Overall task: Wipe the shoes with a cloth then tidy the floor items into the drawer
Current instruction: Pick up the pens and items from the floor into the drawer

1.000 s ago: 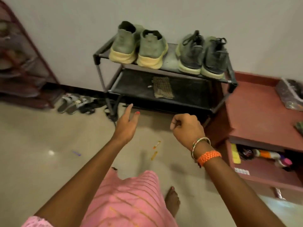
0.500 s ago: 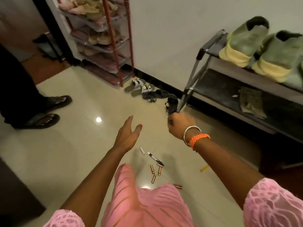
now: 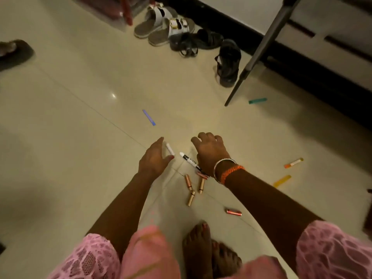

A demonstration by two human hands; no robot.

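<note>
Small items lie scattered on the tiled floor. A white marker cap (image 3: 170, 149) lies just beyond my left hand (image 3: 154, 159), whose fingers are straight and hold nothing. A black and white marker (image 3: 190, 161) lies between the hands, partly under my right hand (image 3: 210, 151), which hovers with fingers loosely curled and empty. Several copper-coloured batteries (image 3: 189, 181) lie below the marker, one more battery (image 3: 234, 212) to the right. A blue stick (image 3: 149, 117), a teal stick (image 3: 257, 101), a yellow stick (image 3: 282, 181) and an orange and white tube (image 3: 293, 163) lie farther out.
The shoe rack's grey leg (image 3: 253, 59) slants down at the upper right. White sandals (image 3: 163, 25) and black sandals (image 3: 228, 62) sit by the wall. Another person's foot in a dark slipper (image 3: 14, 52) is at the left edge. My bare feet (image 3: 201, 250) stand below.
The view has swung from the shoe rack down to the floor. Both hands have dropped toward the marker and cap, and my right hand has loosened from a fist.
</note>
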